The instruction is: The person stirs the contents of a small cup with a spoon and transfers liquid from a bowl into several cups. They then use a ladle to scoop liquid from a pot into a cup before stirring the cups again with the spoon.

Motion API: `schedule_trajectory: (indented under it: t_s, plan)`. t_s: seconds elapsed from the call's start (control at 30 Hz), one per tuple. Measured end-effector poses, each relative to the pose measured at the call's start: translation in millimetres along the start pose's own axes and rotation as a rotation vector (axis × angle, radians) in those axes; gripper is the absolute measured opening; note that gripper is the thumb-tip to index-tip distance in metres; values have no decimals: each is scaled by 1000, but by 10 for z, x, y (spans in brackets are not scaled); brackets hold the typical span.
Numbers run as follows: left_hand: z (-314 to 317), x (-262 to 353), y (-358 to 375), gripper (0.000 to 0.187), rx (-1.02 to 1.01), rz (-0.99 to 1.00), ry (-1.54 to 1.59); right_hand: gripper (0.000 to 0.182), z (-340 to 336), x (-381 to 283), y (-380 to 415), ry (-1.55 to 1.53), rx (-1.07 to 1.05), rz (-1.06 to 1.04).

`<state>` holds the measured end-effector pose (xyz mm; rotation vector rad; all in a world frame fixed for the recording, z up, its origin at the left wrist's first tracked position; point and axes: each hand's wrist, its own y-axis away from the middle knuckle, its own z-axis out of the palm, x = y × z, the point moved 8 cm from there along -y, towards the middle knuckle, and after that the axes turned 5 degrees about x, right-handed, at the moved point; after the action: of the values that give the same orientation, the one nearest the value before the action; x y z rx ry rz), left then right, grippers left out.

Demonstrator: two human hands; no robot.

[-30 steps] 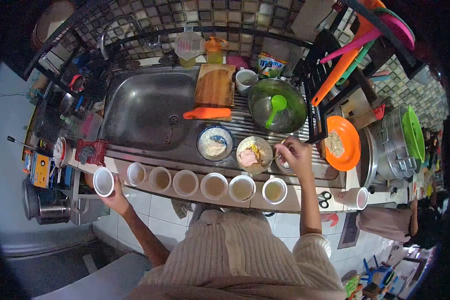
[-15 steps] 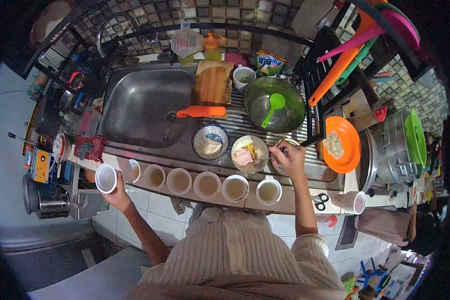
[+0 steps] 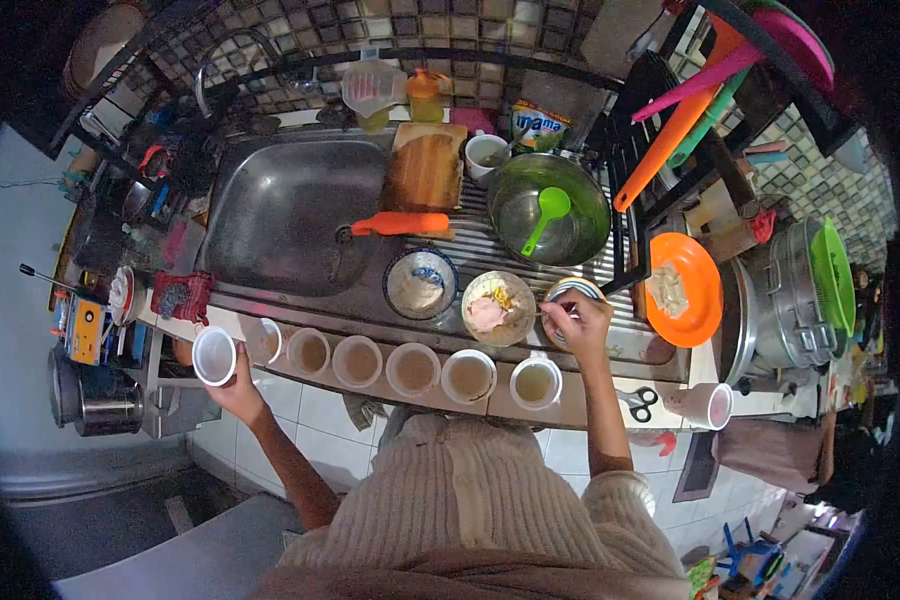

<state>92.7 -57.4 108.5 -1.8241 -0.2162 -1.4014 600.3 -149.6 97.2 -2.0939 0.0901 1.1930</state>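
My left hand [image 3: 238,388] is closed round a white plastic cup [image 3: 214,357], tilted near the counter's left end. My right hand [image 3: 582,325] pinches a thin handle, probably a spoon [image 3: 542,313], whose far end is hidden at the bowl. That bowl [image 3: 476,331] contains something pale pink with yellow and whitish bits. Behind my right hand is another bowl [image 3: 577,287], partly covered. To the left stands a blue-patterned bowl [image 3: 394,287] with a pale mass inside. Several white cups [image 3: 357,362] line the front edge, holding a brownish filling.
A metal sink [image 3: 270,215] lies left, with an orange-handled utensil [image 3: 400,224] by its edge. Behind the bowls stands a large pot [image 3: 505,230] with a green ladle [image 3: 549,205]. Right are an orange plate [image 3: 705,300], scissors [image 3: 640,402] and another cup [image 3: 719,406].
My right hand has shifted slightly down and right, uncovering more of the bowl behind it. My left hand still holds the cup in nearly the same spot.
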Motion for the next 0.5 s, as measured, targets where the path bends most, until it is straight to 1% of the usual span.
schedule_trajectory:
  t_s: [0.07, 0.13, 0.2, 0.23, 0.27, 0.3, 0.33, 0.4, 0.43, 0.47, 0.5]
  plan:
    - [-9, 15, 4, 51, -2, 21, 8, 22, -23, 26, 15, 76, 13, -16]
    - [-20, 51, 17, 51, -3, 41, 16, 20, -63, 13, 12, 81, 49, -32]
    - [-16, 18, 43, 50, -10, -64, 90, 18, -122, -19, 10, 85, 86, -49]
    - [-25, 55, 56, 50, -8, -62, 92, 17, -179, -13, 14, 83, 102, -13]
    - [-4, 46, 80, 50, -40, -129, 106, 17, -231, 1, 26, 82, 118, 23]
    - [21, 27, 114, 51, -73, -195, 119, 22, -269, 37, 59, 51, 157, 50]
    - [20, 41, 131, 51, -70, -193, 122, 22, -293, 34, 86, 50, 158, 46]
    - [106, 151, 180, 51, -178, -76, 47, 27, -422, 101, 151, -148, 296, 167]
    - [154, 211, 252, 54, -208, -118, 72, 33, -470, -26, 137, -167, 338, 166]
    - [175, 314, 308, 54, -203, -117, 77, 33, -495, -72, 143, -168, 337, 160]
    - [319, 483, 397, 56, -334, -143, 1, 35, -584, -60, 178, -252, 430, 190]
